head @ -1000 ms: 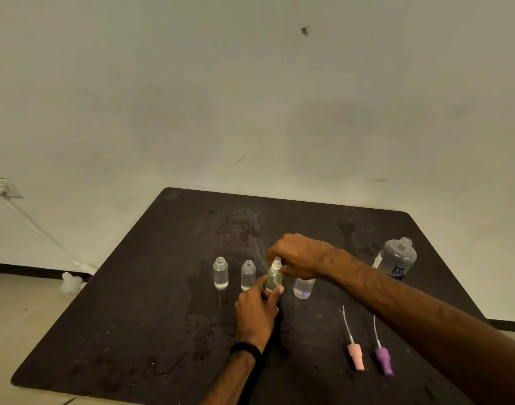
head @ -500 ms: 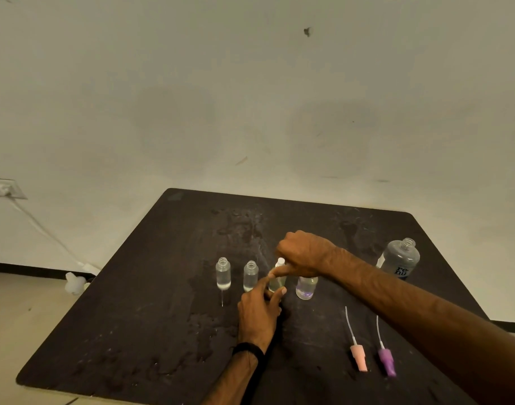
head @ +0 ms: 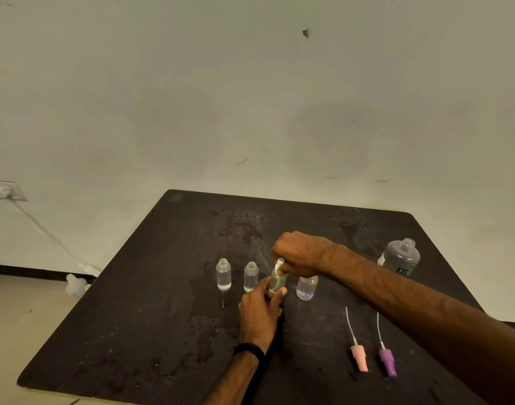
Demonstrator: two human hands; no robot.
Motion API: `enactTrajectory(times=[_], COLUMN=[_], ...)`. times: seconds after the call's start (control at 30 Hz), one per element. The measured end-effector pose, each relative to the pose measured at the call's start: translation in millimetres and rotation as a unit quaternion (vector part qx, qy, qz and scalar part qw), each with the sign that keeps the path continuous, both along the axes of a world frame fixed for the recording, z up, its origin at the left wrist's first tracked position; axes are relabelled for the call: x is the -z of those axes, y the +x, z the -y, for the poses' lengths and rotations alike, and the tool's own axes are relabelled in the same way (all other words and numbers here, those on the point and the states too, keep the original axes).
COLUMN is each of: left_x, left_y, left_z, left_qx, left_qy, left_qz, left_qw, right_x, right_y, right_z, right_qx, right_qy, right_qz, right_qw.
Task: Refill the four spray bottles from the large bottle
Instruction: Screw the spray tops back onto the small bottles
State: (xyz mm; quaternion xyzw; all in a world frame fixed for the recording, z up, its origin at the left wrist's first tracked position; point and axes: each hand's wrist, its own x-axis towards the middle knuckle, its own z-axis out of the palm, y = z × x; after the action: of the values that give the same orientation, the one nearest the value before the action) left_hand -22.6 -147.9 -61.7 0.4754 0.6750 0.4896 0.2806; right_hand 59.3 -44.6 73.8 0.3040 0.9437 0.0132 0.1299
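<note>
- Two uncapped spray bottles (head: 223, 273) stand far left in the row.
- Left hand (head: 260, 312) grips the third bottle (head: 277, 282); right hand (head: 301, 254) pinches its white spray head (head: 279, 263), apparently screwing it on.
- Pink (head: 359, 358) and purple (head: 387, 362) heads lie near right; next, cap another.
- Large bottle (head: 400, 258) stands open, far right.

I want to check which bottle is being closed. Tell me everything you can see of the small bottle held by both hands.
The small clear plastic spray bottle with a greenish tint stands upright on the dark wet-looking table, third in the row of four. It holds pale liquid. The left hand grips its lower body; the right hand pinches the white spray cap on its neck. Whether the cap is fully seated cannot be told.
</note>
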Motion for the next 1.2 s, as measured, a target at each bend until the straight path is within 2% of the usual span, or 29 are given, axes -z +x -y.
enactTrajectory(times=[0.33, 0.63, 1.0, 1.2], left_x=[0.0, -0.7, 3.2, 3.0], left_y=[0.1, -0.2, -0.5, 1.3], left_z=[1.4, 0.8, -1.0, -0.9], left_qx=[-0.002, 0.002, -0.004, -0.015], left_qy=[0.001, 0.005, -0.002, -0.001], left_qz=[-0.002, 0.003, -0.009, -0.014], left_qw=[1.0, 1.0, 1.0, 1.0], right_x=[4.1, 6.1, 8.5, 13.2], right_y=[0.6, -1.0, -3.5, -0.1], right_z=[2.4, 4.9, 8.7, 13.4], right_qx=[0.013, -0.027, 0.032, 0.057], right_qy=[0.005, 0.003, -0.001, 0.027], right_qz=[0.005, 0.015, 0.024, -0.008], right_qw=[1.0, 1.0, 0.999, 0.998])
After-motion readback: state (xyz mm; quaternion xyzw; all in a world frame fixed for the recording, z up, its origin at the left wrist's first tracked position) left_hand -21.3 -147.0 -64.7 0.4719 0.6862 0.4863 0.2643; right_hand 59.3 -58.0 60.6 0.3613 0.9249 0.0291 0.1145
